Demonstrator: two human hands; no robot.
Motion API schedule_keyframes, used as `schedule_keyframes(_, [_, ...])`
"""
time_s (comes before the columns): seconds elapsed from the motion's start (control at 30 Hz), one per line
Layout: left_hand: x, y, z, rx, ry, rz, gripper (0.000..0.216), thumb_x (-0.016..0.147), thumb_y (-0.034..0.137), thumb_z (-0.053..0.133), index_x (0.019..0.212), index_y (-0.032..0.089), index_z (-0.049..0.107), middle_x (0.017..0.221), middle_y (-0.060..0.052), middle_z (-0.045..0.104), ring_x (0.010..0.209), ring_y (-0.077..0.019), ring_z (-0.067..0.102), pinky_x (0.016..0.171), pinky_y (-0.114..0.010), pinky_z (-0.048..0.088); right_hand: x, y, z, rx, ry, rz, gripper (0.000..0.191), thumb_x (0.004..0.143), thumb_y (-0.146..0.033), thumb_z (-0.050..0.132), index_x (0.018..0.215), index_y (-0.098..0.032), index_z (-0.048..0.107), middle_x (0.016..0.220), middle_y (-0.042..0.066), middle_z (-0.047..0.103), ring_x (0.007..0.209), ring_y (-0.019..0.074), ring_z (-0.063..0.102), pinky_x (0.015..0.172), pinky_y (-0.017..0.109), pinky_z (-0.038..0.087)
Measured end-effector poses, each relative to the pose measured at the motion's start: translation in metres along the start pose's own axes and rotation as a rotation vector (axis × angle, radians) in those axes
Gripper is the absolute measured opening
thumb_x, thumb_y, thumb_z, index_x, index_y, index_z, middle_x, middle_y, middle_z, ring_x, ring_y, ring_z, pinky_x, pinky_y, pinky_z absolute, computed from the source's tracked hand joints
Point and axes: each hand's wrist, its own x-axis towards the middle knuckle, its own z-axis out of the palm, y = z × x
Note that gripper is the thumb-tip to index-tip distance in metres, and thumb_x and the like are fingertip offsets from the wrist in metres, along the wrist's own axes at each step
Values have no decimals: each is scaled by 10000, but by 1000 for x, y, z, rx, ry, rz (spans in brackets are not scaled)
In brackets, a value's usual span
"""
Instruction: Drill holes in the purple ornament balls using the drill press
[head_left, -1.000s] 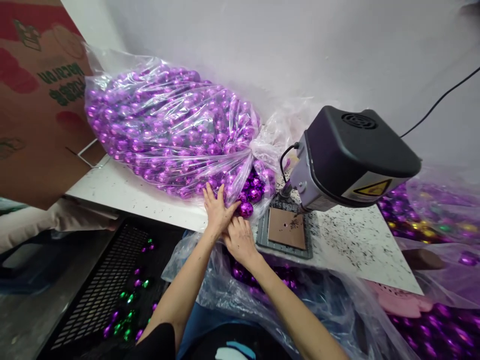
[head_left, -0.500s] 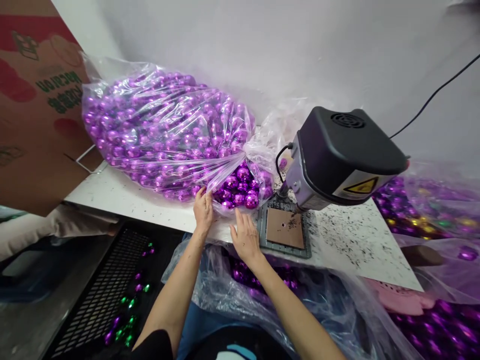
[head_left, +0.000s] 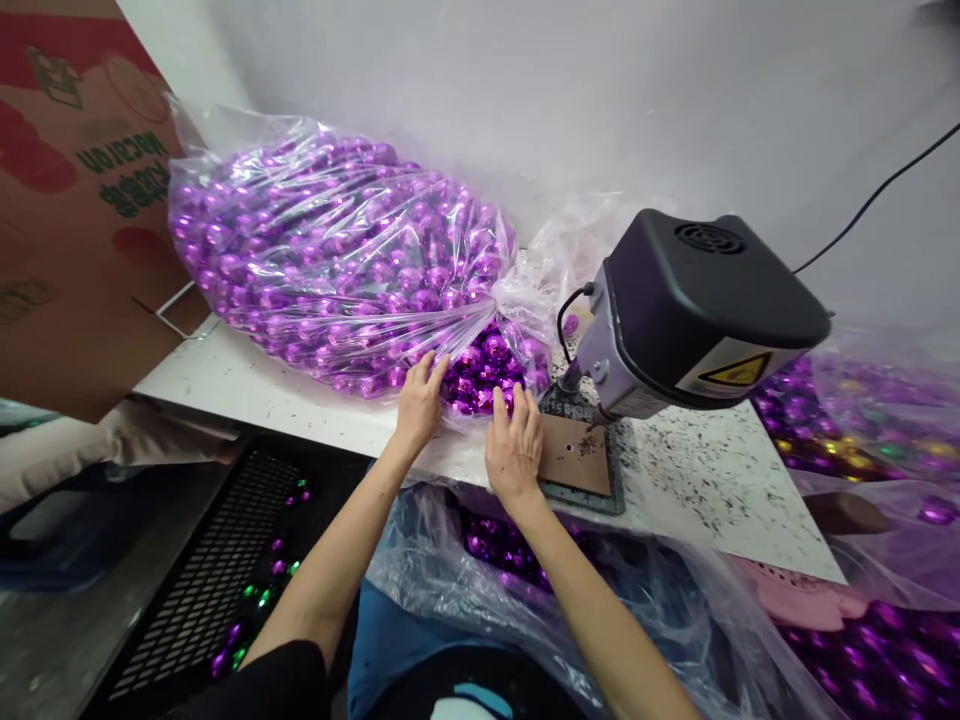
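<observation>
A big clear plastic bag (head_left: 330, 250) stuffed with shiny purple balls lies on the white table (head_left: 247, 385). Its mouth spills a heap of loose purple balls (head_left: 487, 365) near the table's front edge. My left hand (head_left: 420, 400) rests on the bag's plastic just left of that heap, fingers spread. My right hand (head_left: 514, 445) lies flat with fingers stretched out against the heap's right side, next to the brown plate (head_left: 574, 455) of a small drill press (head_left: 697, 310).
A cardboard box (head_left: 67, 200) leans at the left. Another plastic bag with purple balls (head_left: 510, 550) hangs below the table in front of me. A black grate (head_left: 202, 570) with stray green and purple balls lies lower left. More bagged balls (head_left: 862, 420) sit at the right.
My hands have parted and slid forward: the left up onto the bag beside the heap, the right up against the loose balls by the drill plate.
</observation>
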Motion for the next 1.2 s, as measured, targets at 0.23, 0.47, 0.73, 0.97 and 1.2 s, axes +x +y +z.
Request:
schedule_keyframes(0.23, [15, -11, 7, -141, 110, -154, 519, 792, -1, 408, 1201, 165, 682, 1128, -111, 704, 1079, -236, 668, 1007, -397, 536, 4, 15, 14, 31, -54, 45, 517, 930, -188, 459, 1445, -162, 494, 1333, 199, 558, 1172, 302, 473, 957, 481, 488])
schedule_keyframes(0.47, [-26, 38, 4, 113, 186, 184, 507, 937, 117, 484, 1432, 208, 548, 1508, -155, 514, 1449, -300, 416, 1218, -530, 295, -6, 17, -2, 155, -45, 1, 510, 919, -225, 518, 1429, -211, 512, 1300, 152, 556, 1199, 282, 462, 1048, 478, 458])
schedule_keyframes(0.73, [-63, 32, 4, 68, -183, 342, 519, 921, 75, 483, 1421, 185, 570, 1451, -162, 577, 1393, -296, 491, 1236, -563, 269, -14, 21, -9, 408, 31, 49, 368, 864, -179, 560, 1231, -198, 558, 1194, 120, 518, 1170, 240, 525, 1028, 437, 500])
schedule_keyframes(0.97, [-78, 84, -30, -946, -278, -413, 451, 1006, 508, 476, 1305, 207, 629, 1255, -116, 683, 1141, -261, 660, 939, -409, 559, -30, 5, -41, 582, 59, 14, 543, 902, -307, 613, 1384, -212, 381, 1280, 128, 505, 1221, 211, 533, 1028, 386, 518])
schedule_keyframes(1.2, [-89, 90, -34, -1344, -274, -749, 471, 713, 417, 866, 1109, 220, 705, 1065, -14, 727, 972, -166, 689, 768, -198, 542, -22, -23, -71, 396, -86, -223, 421, 890, -261, 630, 1303, -212, 572, 1240, 95, 612, 1156, 217, 566, 1030, 389, 516])
